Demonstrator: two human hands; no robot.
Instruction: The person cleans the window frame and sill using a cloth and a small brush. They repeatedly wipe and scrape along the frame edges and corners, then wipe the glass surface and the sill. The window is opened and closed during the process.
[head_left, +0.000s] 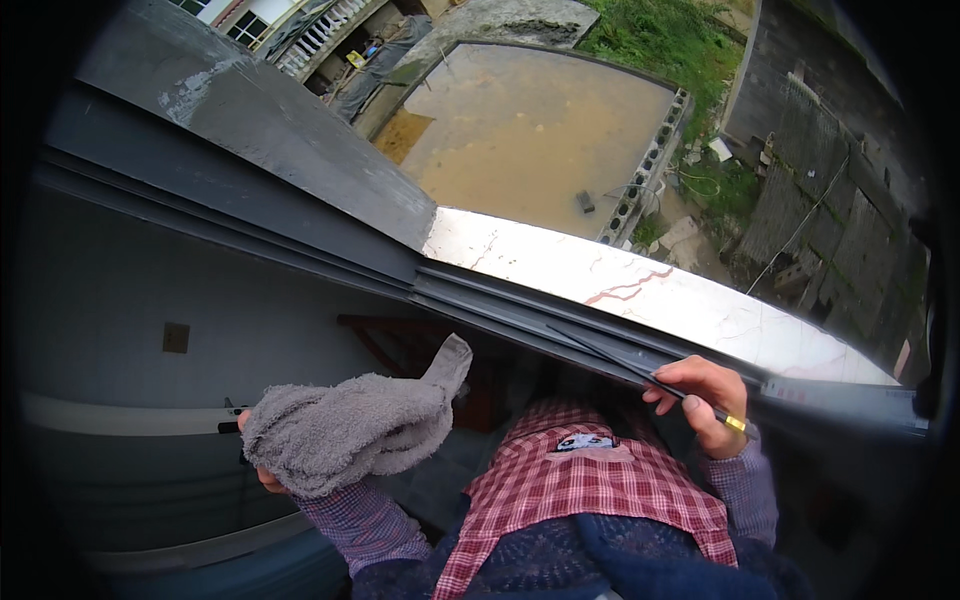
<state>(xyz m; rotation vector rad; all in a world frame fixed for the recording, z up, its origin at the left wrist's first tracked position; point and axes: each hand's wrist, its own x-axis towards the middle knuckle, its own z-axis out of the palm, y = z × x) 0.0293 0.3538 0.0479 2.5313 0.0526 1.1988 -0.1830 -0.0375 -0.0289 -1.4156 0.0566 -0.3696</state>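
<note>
A grey terry cloth (352, 431) lies bunched over my left hand (268, 480), which grips it at lower left; most of that hand is hidden under the cloth. Part of a dark object shows beside its fingers. My right hand (705, 401) pinches a thin black rod (611, 358) with a gold-coloured band near its rear end. The rod slants up and left, its far end over the dark metal window track (525, 321). Along the outer side of the track runs a white stone sill (570, 277) with reddish veins.
A grey cement ledge (300, 135) adjoins the sill at left. Outside, far below, lies a flat roof with muddy water (540, 142), edged by hollow blocks (646, 169). Indoors, a reddish-brown wooden piece of furniture (480, 397) stands below the window, and a wall plate (176, 337) is at left.
</note>
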